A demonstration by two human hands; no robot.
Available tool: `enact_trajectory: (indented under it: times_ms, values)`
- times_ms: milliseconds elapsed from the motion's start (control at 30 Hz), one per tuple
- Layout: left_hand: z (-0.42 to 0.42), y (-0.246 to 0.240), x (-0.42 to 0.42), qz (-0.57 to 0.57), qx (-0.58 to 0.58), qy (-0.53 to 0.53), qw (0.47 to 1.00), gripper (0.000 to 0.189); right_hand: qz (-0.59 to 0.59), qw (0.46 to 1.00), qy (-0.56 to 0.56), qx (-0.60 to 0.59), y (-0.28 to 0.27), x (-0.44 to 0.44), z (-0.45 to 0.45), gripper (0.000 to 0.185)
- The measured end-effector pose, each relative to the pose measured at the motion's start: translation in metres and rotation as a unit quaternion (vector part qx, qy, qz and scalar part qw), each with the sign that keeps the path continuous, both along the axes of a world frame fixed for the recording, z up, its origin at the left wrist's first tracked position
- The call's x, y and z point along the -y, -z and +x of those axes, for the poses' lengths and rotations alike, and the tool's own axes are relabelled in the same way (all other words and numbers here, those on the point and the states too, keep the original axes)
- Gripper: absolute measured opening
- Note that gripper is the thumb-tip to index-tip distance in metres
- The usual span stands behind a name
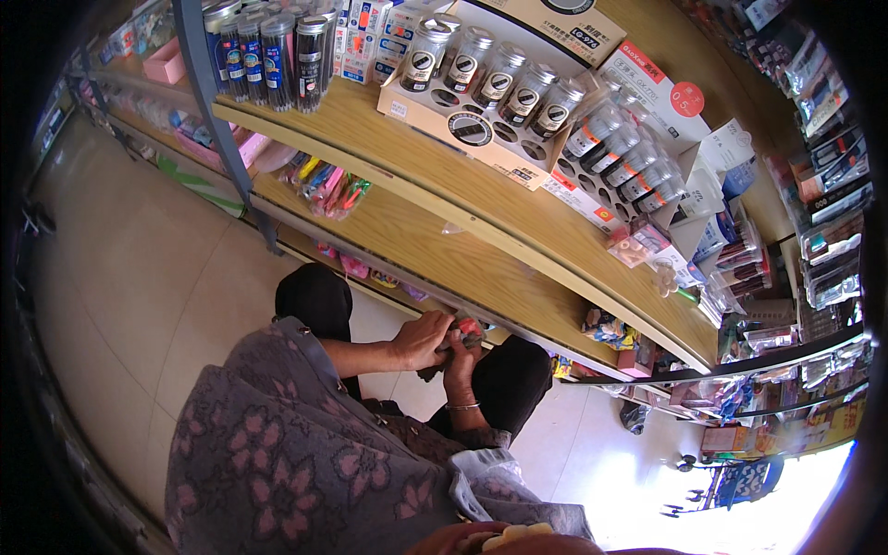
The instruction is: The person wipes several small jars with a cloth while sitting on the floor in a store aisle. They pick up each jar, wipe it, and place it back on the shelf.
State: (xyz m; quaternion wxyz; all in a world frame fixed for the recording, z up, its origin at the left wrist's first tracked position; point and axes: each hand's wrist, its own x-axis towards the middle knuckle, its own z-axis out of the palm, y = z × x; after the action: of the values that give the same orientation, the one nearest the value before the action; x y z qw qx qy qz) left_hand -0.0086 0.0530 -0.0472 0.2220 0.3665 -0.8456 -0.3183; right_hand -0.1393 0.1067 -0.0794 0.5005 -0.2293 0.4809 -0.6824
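Note:
Low between the knees, my left hand point(422, 340) and my right hand point(460, 368) meet around a small crumpled bundle point(470, 333), red and dark greyish. Its kind cannot be made out. Both hands grip it, and part of it hangs dark below the fingers. The bundle is close to the front edge of the lower wooden shelf point(416, 225). Above that, the upper wooden shelf point(333, 132) bears clear tubes of pen refills point(277, 62), a cardboard display box point(430, 114) with lidded clear jars, and a second display box point(583, 198) of similar jars.
Packets of colourful pens point(329, 184) lie on the lower shelf's left part. A grey metal shelf post point(225, 139) stands at left. Patterned packets point(610, 329) sit at the lower shelf's right end. A black plastic bag point(634, 416) and a stroller point(746, 482) are on the floor at right.

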Motion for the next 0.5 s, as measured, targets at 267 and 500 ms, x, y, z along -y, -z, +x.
enact_trajectory:
  times_ms: [267,500]
  values:
    - [0.008,0.003,-0.003,0.098,-0.049,-0.037,0.993,0.061,0.014,0.999,0.017,0.027,0.011,-0.004,-0.003,0.033]
    - [0.01,-0.001,-0.003,0.076,-0.023,-0.059,0.995,0.058,-0.027,0.996,0.015,-0.083,0.0,-0.004,0.002,0.037]
